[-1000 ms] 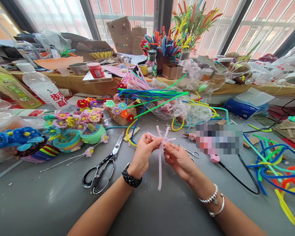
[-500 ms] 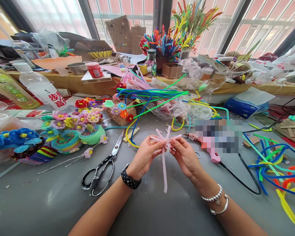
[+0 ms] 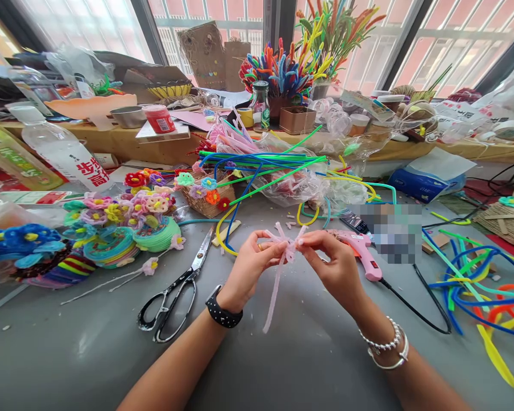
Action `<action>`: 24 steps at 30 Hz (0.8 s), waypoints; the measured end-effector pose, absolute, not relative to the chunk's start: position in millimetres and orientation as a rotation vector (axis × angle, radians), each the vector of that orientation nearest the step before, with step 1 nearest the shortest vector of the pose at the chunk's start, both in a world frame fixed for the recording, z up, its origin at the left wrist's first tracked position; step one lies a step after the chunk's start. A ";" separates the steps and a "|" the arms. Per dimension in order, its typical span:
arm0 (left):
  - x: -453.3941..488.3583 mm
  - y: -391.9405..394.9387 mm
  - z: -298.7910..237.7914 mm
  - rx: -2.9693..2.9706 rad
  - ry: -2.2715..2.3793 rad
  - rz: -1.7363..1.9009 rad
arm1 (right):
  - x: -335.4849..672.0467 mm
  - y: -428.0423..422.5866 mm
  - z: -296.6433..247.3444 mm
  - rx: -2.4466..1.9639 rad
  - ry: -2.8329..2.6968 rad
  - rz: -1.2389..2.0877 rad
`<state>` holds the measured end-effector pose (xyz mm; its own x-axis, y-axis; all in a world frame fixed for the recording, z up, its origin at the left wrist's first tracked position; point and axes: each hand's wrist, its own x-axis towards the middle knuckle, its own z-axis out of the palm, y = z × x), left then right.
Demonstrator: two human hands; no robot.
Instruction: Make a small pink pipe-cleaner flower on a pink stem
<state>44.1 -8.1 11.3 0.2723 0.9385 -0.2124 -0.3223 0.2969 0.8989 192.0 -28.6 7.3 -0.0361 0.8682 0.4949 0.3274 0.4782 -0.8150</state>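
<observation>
Between my hands is a pale pink pipe-cleaner flower (image 3: 273,297), with short ends sticking up and one long stem hanging down to the lower left. My left hand (image 3: 257,260) pinches it from the left near its centre. From the right, the thumb and forefinger of my right hand (image 3: 329,260) are pressed together on its edge. Fingers partly hide the looped middle. To the left lie black-handled scissors (image 3: 177,294), blades slightly parted. A pink glue gun (image 3: 368,260) rests to the right, beside a blurred patch.
Finished pipe-cleaner flowers (image 3: 124,220) in round pots crowd the left. Loose coloured pipe cleaners (image 3: 484,279) tangle at the right, and a bundle of green and blue ones (image 3: 265,165) lies ahead. A water bottle (image 3: 64,148) and a tissue pack (image 3: 428,177) stand farther back.
The hanging stem has swung to the left at its lower end. My right hand has turned and shifted slightly right, its fingers now at the flower's edge. The view has shifted a little.
</observation>
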 end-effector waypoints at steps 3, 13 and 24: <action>43.1 -8.4 10.2 0.890 0.898 1.033 | 196.4 -28.4 9.2 -1.027 -1.840 0.309; 42.8 -8.5 10.5 0.928 0.929 1.041 | 197.7 -27.0 2.7 -1.124 -1.857 0.124; 44.7 -9.0 8.8 0.886 0.920 1.041 | 200.0 -27.0 3.1 -1.013 -2.075 0.007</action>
